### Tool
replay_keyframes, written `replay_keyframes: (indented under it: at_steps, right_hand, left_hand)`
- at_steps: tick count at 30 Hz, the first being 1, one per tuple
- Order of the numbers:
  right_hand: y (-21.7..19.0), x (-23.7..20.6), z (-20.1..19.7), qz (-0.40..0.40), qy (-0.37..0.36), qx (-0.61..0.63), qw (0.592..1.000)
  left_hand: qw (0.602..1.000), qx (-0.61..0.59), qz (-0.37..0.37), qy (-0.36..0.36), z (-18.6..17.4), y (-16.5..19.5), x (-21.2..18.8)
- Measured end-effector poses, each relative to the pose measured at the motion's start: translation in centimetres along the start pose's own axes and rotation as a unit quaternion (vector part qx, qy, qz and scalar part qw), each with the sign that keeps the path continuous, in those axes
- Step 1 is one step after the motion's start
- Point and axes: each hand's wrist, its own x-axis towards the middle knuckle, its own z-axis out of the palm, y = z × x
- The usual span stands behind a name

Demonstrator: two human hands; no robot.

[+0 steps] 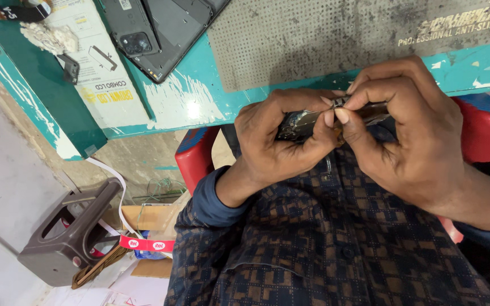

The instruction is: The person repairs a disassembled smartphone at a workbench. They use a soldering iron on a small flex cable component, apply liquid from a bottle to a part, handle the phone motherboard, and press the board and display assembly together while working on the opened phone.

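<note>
The left hand [273, 141] is cradling a small dark phone part [301, 122] with fingers closed around its left end, its long axis running left to right just near the table [199, 96] edge, while the right hand [409, 130] is pinching its right end.
</note>
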Motion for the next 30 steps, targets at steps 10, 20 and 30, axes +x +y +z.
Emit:
replay_keyframes:
  at_steps: [10,20,30]
  right_hand:
    - [0.0,0.0,0.0,-0.007,-0.003,-0.008,1.0]
    - [0.8,-0.5,0.1,-0.004,-0.019,-0.002,1.0]
    - [1.0,-0.7,0.1,-0.007,-0.02,-0.005,1.0]
  left_hand:
    - [1.0,0.02,0.007,-0.001,0.0,0.0,0.0]
    - [1.0,0.016,-0.002,-0.003,-0.1,0.3,-0.2]
    - [1.0,0.007,-0.006,-0.006,-0.1,0.2,-0.2]
